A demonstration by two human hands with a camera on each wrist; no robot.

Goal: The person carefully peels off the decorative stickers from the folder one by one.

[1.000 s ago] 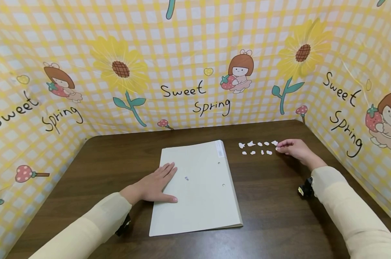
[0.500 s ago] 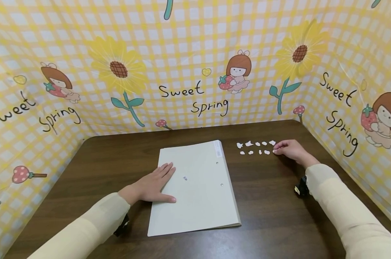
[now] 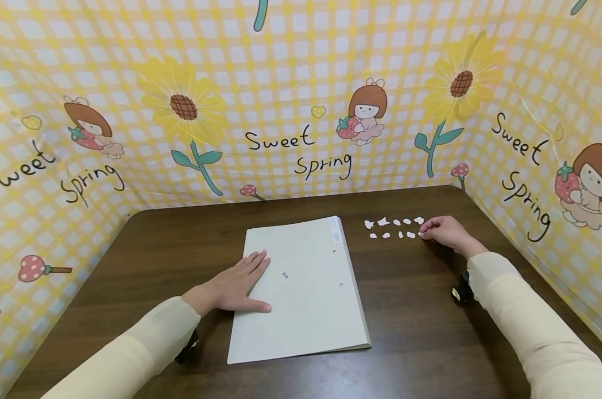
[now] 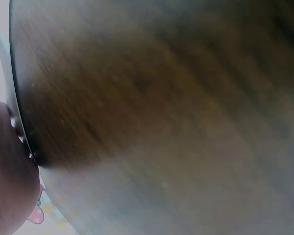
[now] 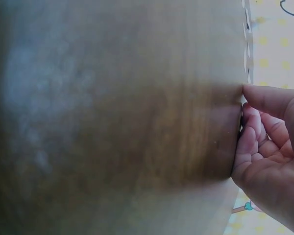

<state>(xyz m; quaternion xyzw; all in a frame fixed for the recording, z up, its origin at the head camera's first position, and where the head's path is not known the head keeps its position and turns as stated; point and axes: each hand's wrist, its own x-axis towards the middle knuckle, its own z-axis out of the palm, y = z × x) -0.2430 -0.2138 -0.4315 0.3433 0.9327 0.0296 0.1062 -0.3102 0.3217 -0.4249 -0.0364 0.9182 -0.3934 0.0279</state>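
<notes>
An off-white folder (image 3: 301, 327) with a barcode label and two round holes lies on the dark wooden table. My left hand (image 3: 233, 285) rests flat across its left edge, fingers straight and thumb spread. To the folder's right, small torn white paper scraps (image 3: 383, 221) lie in two rows. At the right end of the nearer row, my right hand (image 3: 445, 230) pinches a white scrap (image 3: 421, 234) between thumb and fingertips, down at the tabletop. In the right wrist view the thumb (image 5: 269, 98) reaches the table and the other fingers are curled; the scrap itself is hidden there.
A yellow checked cloth (image 3: 281, 83) with printed flowers and figures stands around the back and sides of the table (image 3: 181, 233). Black wrist cameras are strapped under both sleeves.
My right hand has shifted slightly left and brought its scrap into line at the end of the nearer row. My left hand stays on the folder. The head view has turned slightly.
</notes>
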